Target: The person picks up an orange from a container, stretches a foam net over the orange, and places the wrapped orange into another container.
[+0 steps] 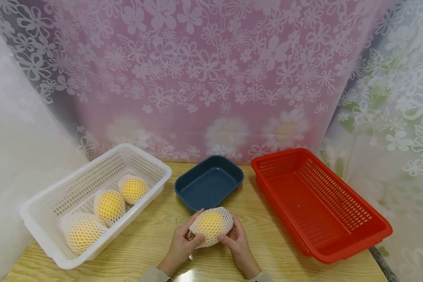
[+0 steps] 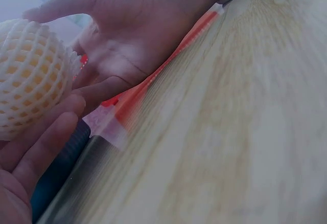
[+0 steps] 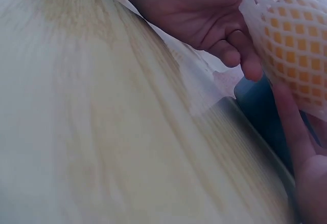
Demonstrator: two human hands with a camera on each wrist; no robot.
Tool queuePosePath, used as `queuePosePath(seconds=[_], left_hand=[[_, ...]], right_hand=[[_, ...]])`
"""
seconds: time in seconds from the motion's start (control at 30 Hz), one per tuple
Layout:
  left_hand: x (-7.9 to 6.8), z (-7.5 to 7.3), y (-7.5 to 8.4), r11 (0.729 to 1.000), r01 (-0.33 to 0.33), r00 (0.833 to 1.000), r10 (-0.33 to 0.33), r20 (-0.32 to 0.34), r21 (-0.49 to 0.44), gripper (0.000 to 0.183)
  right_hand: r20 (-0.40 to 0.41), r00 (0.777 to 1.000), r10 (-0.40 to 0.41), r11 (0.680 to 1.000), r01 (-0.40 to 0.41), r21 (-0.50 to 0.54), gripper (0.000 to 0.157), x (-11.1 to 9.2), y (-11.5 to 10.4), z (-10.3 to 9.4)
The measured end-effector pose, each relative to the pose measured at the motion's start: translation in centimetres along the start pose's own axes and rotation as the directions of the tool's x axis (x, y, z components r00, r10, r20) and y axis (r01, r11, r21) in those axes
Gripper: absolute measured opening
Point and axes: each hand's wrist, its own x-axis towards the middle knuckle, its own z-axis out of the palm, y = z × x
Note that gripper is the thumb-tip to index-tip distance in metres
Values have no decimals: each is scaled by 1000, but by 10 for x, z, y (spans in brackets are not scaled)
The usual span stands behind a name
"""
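Between both hands, above the table's front, is a yellow fruit (image 1: 211, 226) in a white foam net; its exact kind is covered by the net. The left hand (image 1: 181, 243) grips its left end, thumb on the near side and fingers behind. From the other end the right hand (image 1: 239, 243) holds it, thumb tip on the net. In the left wrist view the netted fruit (image 2: 30, 75) sits between the fingertips of both hands. The right wrist view shows the foam net (image 3: 296, 45) close up, with some of the left hand's fingers curled beside it.
At left, a white basket (image 1: 72, 192) holds 3 more netted yellow fruits (image 1: 110, 206). Just beyond the hands lies a dark blue tray (image 1: 208, 188). A red basket (image 1: 303, 203) stands at right on the wooden table (image 1: 268, 250). Behind hangs a pink flowered curtain (image 1: 211, 78).
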Motion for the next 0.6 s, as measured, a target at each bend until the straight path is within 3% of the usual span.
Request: queuePosePath(seconds=[0.3, 0.37, 0.43, 0.5, 0.6], left_hand=[[-3, 3, 2, 999, -14, 1000, 15, -24, 39, 61], [-4, 4, 6, 998, 54, 998, -54, -10, -13, 64], [-4, 6, 12, 983, 159, 987, -159, 11, -90, 68], [-3, 8, 20, 950, 273, 962, -273, 22, -151, 73], [-3, 8, 33, 886, 414, 908, -417, 31, -207, 78]], right_hand=[[7, 1000, 7, 1000, -7, 17, 63, -2, 3, -1], [1, 1000, 6, 1000, -6, 15, 64, -2, 3, -1], [-11, 1000, 12, 1000, -11, 13, 64, -2, 3, -1], [-17, 1000, 21, 1000, -21, 16, 64, -1, 3, 0], [5, 999, 38, 999, -38, 24, 63, -1, 3, 2]])
